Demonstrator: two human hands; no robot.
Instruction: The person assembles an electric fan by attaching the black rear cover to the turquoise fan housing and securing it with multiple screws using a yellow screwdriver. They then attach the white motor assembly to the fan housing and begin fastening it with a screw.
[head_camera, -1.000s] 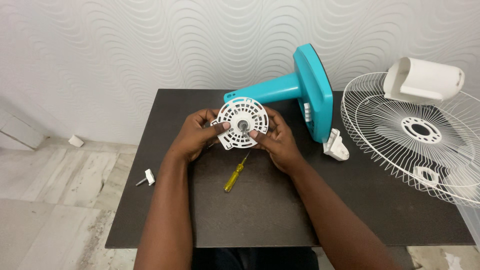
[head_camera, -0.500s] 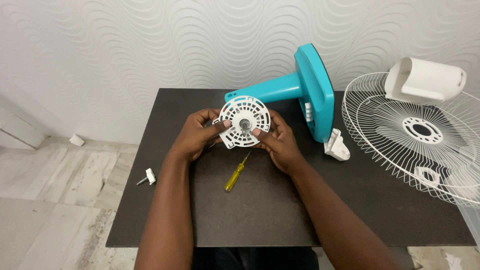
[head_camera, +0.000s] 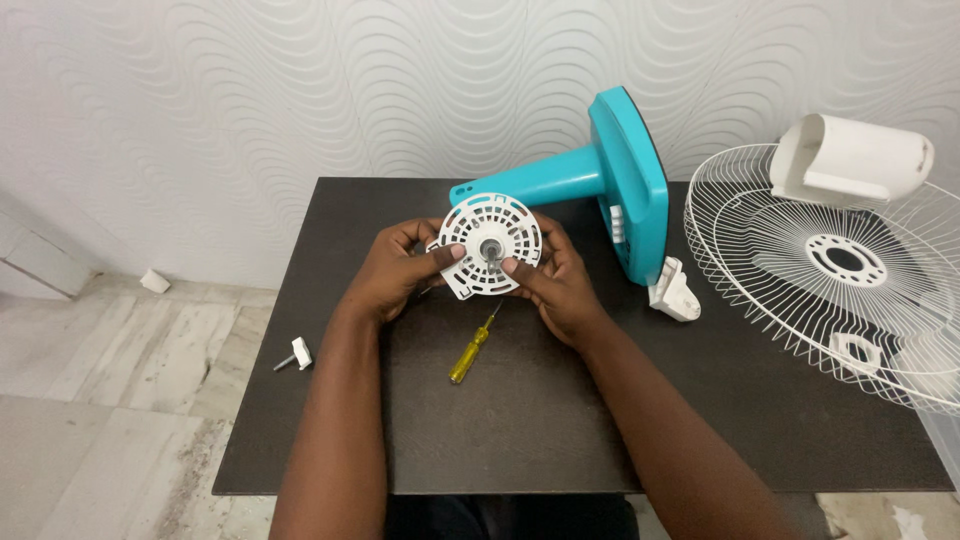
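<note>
Above the dark rectangular surface (head_camera: 560, 420), in the head view, both hands grip a round white slotted plastic disc with a metal hub (head_camera: 490, 246), the left hand (head_camera: 395, 270) clasping its left edge and the right hand (head_camera: 555, 280) its right. A yellow-handled screwdriver (head_camera: 470, 350) lies just below; a turquoise plastic fan base (head_camera: 610, 185) rests on its side behind, with a white wire fan grille (head_camera: 830, 270) right.

screwdriver (head_camera: 472, 350) on table (head_camera: 520, 440) | stand (head_camera: 600, 185) behind | grille (head_camera: 840, 270) right
</note>
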